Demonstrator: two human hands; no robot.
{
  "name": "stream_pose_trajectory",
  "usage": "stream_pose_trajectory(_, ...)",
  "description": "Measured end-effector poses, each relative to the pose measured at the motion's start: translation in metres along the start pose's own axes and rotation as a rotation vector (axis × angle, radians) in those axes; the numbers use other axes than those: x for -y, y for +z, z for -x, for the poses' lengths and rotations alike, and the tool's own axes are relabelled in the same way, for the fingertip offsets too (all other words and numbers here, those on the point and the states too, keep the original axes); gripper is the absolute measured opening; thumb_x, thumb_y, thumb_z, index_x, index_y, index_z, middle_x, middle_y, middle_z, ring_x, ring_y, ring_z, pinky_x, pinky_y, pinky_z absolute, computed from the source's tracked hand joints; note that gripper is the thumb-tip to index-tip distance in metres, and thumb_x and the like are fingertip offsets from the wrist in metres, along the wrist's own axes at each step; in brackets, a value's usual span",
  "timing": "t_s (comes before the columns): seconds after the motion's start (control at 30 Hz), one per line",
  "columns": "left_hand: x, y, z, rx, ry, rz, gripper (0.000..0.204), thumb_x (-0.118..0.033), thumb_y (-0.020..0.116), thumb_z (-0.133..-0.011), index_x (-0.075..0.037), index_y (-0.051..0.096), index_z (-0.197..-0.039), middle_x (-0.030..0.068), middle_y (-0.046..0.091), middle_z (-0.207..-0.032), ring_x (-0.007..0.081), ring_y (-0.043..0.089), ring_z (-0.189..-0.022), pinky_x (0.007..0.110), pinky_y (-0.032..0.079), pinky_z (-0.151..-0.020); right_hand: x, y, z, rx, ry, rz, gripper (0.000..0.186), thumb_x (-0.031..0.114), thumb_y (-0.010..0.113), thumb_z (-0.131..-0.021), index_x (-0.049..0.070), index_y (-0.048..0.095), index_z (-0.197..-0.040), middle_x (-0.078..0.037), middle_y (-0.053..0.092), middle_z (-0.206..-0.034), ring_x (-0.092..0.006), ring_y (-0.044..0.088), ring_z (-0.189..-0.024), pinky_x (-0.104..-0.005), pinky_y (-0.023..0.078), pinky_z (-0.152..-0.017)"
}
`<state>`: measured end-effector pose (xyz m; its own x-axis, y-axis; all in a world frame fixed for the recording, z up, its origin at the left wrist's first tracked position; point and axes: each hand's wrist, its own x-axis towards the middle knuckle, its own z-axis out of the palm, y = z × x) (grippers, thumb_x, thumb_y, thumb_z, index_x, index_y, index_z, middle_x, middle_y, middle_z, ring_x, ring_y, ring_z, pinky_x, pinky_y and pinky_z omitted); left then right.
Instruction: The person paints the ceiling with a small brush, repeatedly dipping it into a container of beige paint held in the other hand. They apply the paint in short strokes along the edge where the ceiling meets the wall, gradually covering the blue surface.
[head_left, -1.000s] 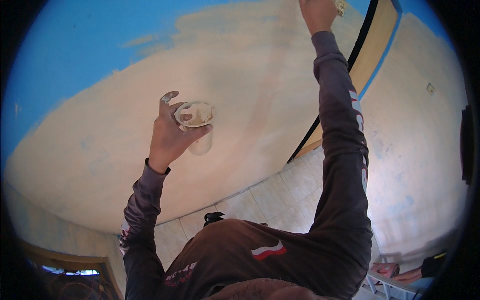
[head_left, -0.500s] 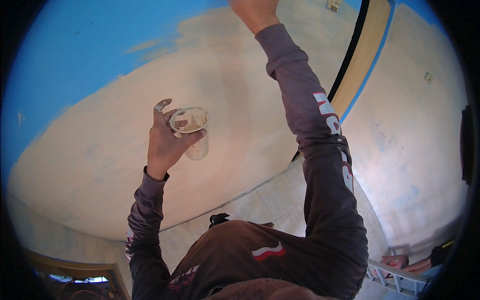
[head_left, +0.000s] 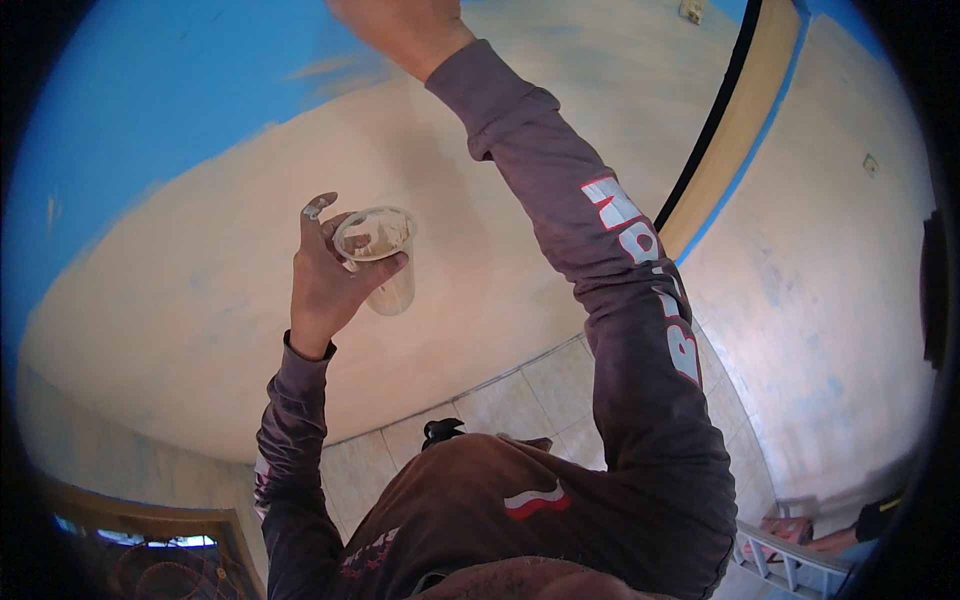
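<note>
My left hand point(head_left: 322, 285) is closed around a clear plastic cup point(head_left: 396, 293), with the thumb and fingers at its rim and the index finger raised. Beige-white residue coats the inside of the cup, and a whitish smear marks the raised fingertip. In front of me stands a wall, blue point(head_left: 140, 130) at the upper left, with a broad beige coat point(head_left: 220, 270) over the rest. High at the top edge reaches my right hand point(head_left: 405, 30), close to the border between blue and beige. Its fingers lie outside the picture, so whatever it holds is hidden.
A wooden door frame point(head_left: 735, 120) separates this wall from a patchy pale wall point(head_left: 830, 230) on the right. Small wall boxes point(head_left: 692, 11) show on both walls. Below are pale floor tiles point(head_left: 500, 405). At the lower right lies a ladder point(head_left: 795, 572) beside a reddish object point(head_left: 785, 528).
My right hand and forearm have swung left along the top of the wall. The left hand keeps the cup in nearly the same place.
</note>
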<state>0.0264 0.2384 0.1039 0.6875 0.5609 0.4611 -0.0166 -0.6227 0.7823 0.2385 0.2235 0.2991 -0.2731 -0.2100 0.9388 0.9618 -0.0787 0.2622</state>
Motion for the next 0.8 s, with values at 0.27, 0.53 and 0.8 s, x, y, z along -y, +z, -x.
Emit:
stream_pose_trajectory(0.27, 0.004, 0.0, -0.001, -0.034, 0.005, 0.004, 0.098, -0.019, 0.093, -0.074, 0.004, 0.03, -0.146, 0.0254, 0.066, -0.123, 0.0303, 0.072, -0.109, 0.04, 0.06, -0.092, 0.031, 0.017, -0.003, 0.019, -0.046, -0.069, 0.036, 0.033, 0.073, -0.092, 0.003, 0.066, -0.074, -0.012, 0.063, -0.069, -0.028, 0.065, -0.074, -0.0375, 0.057, -0.056)
stream_pose_trajectory(0.53, 0.011, 0.0, -0.002, -0.042, 0.025, -0.014, 0.099, -0.02, 0.094, -0.073, 0.004, 0.03, -0.146, 0.0266, 0.066, -0.122, 0.0309, 0.071, -0.111, 0.04, 0.061, -0.091, 0.055, 0.034, -0.002, 0.006, -0.047, -0.15, 0.04, 0.036, 0.068, -0.095, 0.002, 0.066, -0.075, -0.013, 0.064, -0.071, -0.0275, 0.066, -0.076, -0.0368, 0.058, -0.06)
stream_pose_trajectory(0.8, 0.013, 0.001, -0.002, -0.063, 0.039, -0.038, 0.097, -0.018, 0.094, -0.073, 0.003, 0.032, -0.145, 0.0252, 0.067, -0.123, 0.0311, 0.072, -0.109, 0.04, 0.061, -0.091, 0.075, 0.037, -0.009, 0.028, -0.079, -0.201, 0.036, 0.033, 0.067, -0.096, 0.003, 0.066, -0.077, -0.013, 0.064, -0.072, -0.0264, 0.065, -0.077, -0.0356, 0.057, -0.058)
